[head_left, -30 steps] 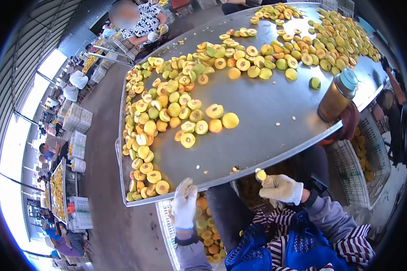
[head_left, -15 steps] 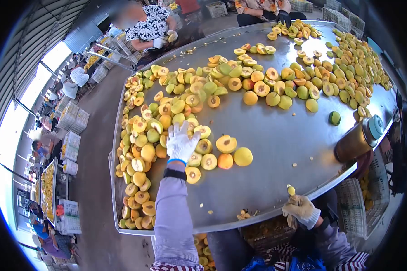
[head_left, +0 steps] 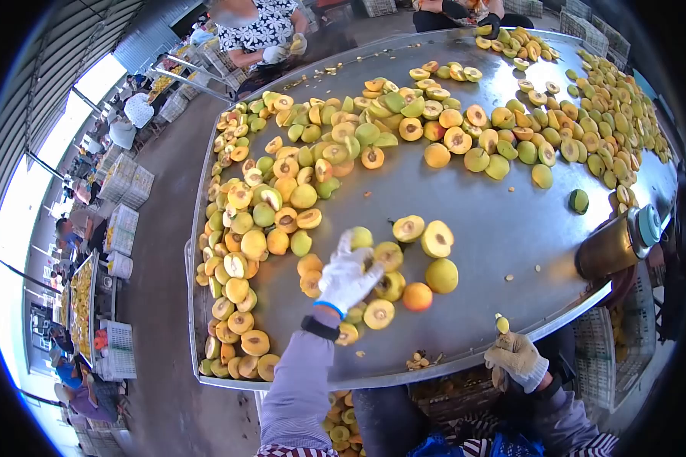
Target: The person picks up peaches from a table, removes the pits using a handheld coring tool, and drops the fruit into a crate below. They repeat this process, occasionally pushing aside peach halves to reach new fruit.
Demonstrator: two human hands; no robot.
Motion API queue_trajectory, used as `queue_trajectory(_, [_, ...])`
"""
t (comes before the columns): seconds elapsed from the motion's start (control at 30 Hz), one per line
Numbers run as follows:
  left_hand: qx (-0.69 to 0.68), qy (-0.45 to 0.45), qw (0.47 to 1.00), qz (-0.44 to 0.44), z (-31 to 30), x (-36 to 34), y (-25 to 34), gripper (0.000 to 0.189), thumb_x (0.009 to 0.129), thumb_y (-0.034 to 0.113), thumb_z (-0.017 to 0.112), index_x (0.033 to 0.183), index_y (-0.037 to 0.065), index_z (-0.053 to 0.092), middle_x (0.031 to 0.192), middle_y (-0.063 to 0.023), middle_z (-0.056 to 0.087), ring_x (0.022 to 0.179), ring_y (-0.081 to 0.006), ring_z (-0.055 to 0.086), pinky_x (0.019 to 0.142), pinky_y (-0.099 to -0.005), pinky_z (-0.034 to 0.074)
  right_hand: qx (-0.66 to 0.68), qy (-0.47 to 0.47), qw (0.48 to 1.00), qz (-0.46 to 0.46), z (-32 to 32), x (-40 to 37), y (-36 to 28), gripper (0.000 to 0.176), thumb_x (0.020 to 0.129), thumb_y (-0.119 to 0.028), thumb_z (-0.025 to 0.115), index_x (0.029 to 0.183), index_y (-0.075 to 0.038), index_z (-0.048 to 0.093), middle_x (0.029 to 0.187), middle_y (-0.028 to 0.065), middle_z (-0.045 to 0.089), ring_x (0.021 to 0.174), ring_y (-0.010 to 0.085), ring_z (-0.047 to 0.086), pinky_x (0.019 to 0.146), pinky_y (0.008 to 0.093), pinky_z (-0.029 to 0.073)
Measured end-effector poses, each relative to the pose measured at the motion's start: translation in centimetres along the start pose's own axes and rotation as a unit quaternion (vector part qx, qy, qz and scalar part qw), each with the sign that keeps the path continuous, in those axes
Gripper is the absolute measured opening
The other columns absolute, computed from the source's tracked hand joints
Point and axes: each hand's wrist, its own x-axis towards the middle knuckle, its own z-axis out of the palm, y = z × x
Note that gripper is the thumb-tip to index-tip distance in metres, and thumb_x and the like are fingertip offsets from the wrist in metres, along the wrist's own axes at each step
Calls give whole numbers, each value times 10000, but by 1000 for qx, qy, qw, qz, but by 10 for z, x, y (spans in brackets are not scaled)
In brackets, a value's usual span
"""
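My left hand (head_left: 349, 274), in a white glove with a blue cuff edge, lies over a small group of halved peaches with its fingers spread. A cut peach half (head_left: 379, 313) rests just below the fingers, and another half (head_left: 437, 238) is beyond them. A whole-looking yellow peach (head_left: 441, 276) lies to the right. My right hand (head_left: 517, 359), in a stained glove, is closed at the table's front edge around a small tool with a rounded yellowish tip (head_left: 502, 324). The tool's handle is hidden in the fist.
The metal table (head_left: 465, 343) has a raised rim and carries a long heap of peach halves (head_left: 236, 266) along its left side and back. A brown bottle (head_left: 613, 247) stands at the right edge. Plastic crates (head_left: 594, 343) are below. Co-workers' gloved hands (head_left: 286, 50) are across the table.
My left hand has moved right and toward me, and several peach halves have shifted away from the left heap with it. My right hand stays nearly in place, still closed around the tool.
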Motion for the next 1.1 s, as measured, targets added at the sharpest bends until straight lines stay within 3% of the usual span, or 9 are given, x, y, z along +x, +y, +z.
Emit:
queue_trajectory(0.13, [-115, -111, 984, 78, -12, -38, 13, 459, 877, 531, 598, 1162, 179, 673, 1459, -188, 442, 1191, -365, 564, 1011, -411, 465, -1, -10, 1000, -12, 1, -2, -2, 133, 858, -97, 684, 870, 0, 594, 695, 72, 639, 491, 166, 618, 451, 273, 492])
queue_trajectory(0.23, [-193, 43, 980, 26, -31, -24, -3, 484, 896, 525, 586, 1165, 132, 673, 1406, -188, 496, 1174, -356, 577, 1003, -411, 468, 1, -9, 1000, -15, -1, 0, 4, 129, 857, -94, 679, 857, 1, 591, 683, 71, 635, 487, 169, 619, 443, 274, 490])
queue_trajectory(0.37, [44, 198, 979, 21, -40, 51, -62, 707, 853, 500, 618, 1398, 82, 451, 1477, -203, 409, 1388, -379, 349, 1115, -437, 341, -6, -7, 1000, 5, 1, -1, -4, 126, 860, -94, 673, 849, 0, 588, 680, 71, 634, 482, 173, 622, 430, 279, 487])
queue_trajectory(0.43, [104, 189, 977, 0, -15, 105, -116, 684, 827, 425, 639, 1391, 95, 437, 1365, -182, 486, 1318, -380, 408, 1067, -464, 387, -3, -6, 1000, 14, -1, 2, -4, 129, 868, -98, 673, 856, 0, 591, 638, 83, 631, 463, 178, 616, 413, 276, 482])
queue_trajectory(0.5, [123, 123, 982, -75, -26, 109, -99, 601, 827, 358, 646, 1349, 110, 484, 1303, -159, 515, 1267, -358, 447, 1039, -459, 411, -19, -17, 999, 28, 0, -2, -7, 132, 873, -102, 674, 860, 1, 591, 610, 91, 626, 451, 183, 613, 404, 274, 480])
queue_trajectory(0.7, [-123, 124, 984, -35, -10, 41, -79, 510, 866, 288, 632, 1333, 102, 551, 1324, -132, 555, 1263, -325, 486, 1075, -394, 382, -10, -13, 999, 37, -1, 0, -5, 144, 877, -112, 672, 874, 1, 582, 597, 91, 615, 444, 192, 607, 402, 277, 483])
queue_trajectory(0.9, [-151, -13, 986, 69, 14, -52, -8, 519, 922, 365, 579, 1385, 138, 512, 1404, -165, 505, 1315, -358, 446, 1104, -422, 360, 1, -21, 1000, -20, 1, -2, -2, 176, 871, -131, 692, 879, 0, 574, 654, 62, 615, 487, 172, 620, 437, 277, 495])
queue_trajectory(1.03, [-71, -169, 976, 118, -10, -38, 16, 475, 903, 438, 605, 1263, 128, 601, 1316, -115, 582, 1271, -354, 481, 1061, -438, 397, -20, -17, 999, -21, 1, -7, -5, 178, 885, -149, 683, 859, -10, 575, 640, 54, 605, 480, 159, 617, 421, 268, 484])
queue_trajectory(1.1, [-92, -72, 988, 103, -16, -11, 45, 478, 906, 493, 579, 1221, 137, 624, 1296, -114, 591, 1249, -353, 499, 1040, -434, 415, -20, -21, 1000, -11, 1, -5, -3, 177, 893, -152, 676, 852, -12, 576, 638, 52, 602, 482, 153, 618, 416, 264, 480])
